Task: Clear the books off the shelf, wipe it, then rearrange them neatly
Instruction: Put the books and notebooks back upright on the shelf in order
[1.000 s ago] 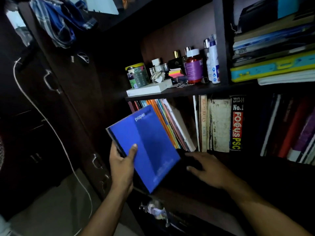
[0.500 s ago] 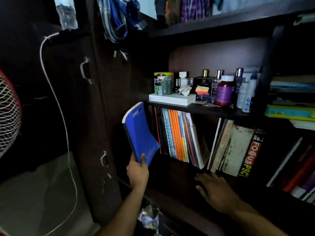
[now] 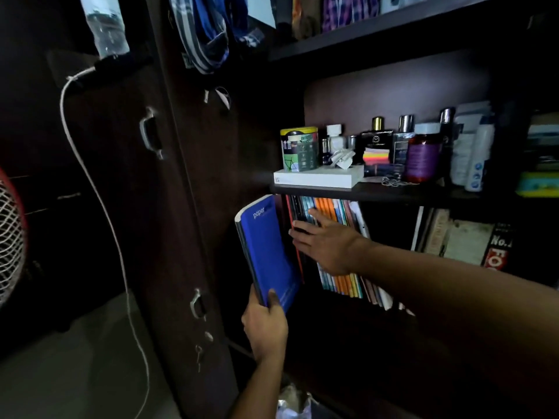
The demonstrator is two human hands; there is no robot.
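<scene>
My left hand [image 3: 266,328] grips the bottom of a blue notebook [image 3: 267,249] marked "paper", held upright at the left end of the lower shelf, beside a row of thin books. My right hand [image 3: 323,241] lies with straight fingers against the spines of those colourful thin books [image 3: 338,213], pressing on the leftmost ones. Further right on the same shelf, thicker old books [image 3: 465,241] lean, one with a red and black spine [image 3: 499,246]. The lower shelf board [image 3: 348,309] is dark and hard to see.
The upper shelf [image 3: 393,192] carries a white box [image 3: 317,178], a yellow tin [image 3: 299,148], bottles and a purple jar [image 3: 423,155]. A dark cupboard door [image 3: 169,207] with handles stands to the left, a white cable [image 3: 99,207] hanging across it. A fan grille [image 3: 9,237] sits far left.
My left hand has brought the blue notebook upright and closer to the shelf's left end. My right hand rose from the shelf board to the thin books' spines. The camera shifted nearer.
</scene>
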